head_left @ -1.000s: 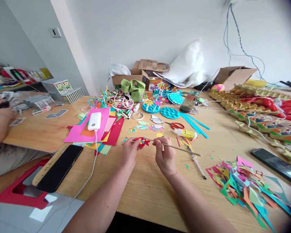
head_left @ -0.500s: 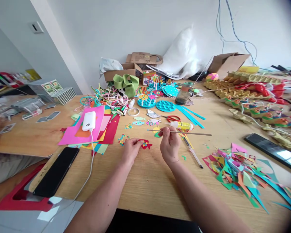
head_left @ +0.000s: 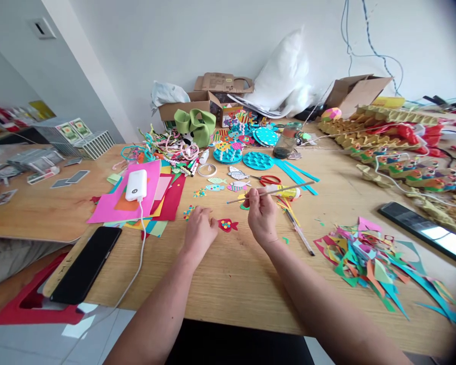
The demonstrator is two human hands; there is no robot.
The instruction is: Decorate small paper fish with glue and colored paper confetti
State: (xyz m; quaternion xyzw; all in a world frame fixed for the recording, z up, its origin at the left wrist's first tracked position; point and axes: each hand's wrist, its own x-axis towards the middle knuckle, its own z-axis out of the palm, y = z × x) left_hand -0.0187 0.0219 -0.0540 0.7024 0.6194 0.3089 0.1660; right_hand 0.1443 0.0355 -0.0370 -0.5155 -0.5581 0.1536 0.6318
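Wooden table (head_left: pixel 228 289), red paper fish (head_left: pixel 227 225), pen (head_left: pixel 301 233), paper scraps (head_left: pixel 382 271)

Pale wall (head_left: pixel 167 40), white wall switch (head_left: pixel 41 29), wooden table (head_left: pixel 228 299), glossy tiled floor (head_left: pixel 99 347)

Red paper fish (head_left: pixel 227 225) is just lying flat, dotted multicolor, tail pointing right. Thin stick (head_left: pixel 296 186) is tilted nearby, left tip kinda bluish.

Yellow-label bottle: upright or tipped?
Tipped. The yellow-label bottle lies on its side, its length along the table, beyond the right hand and thin stick.
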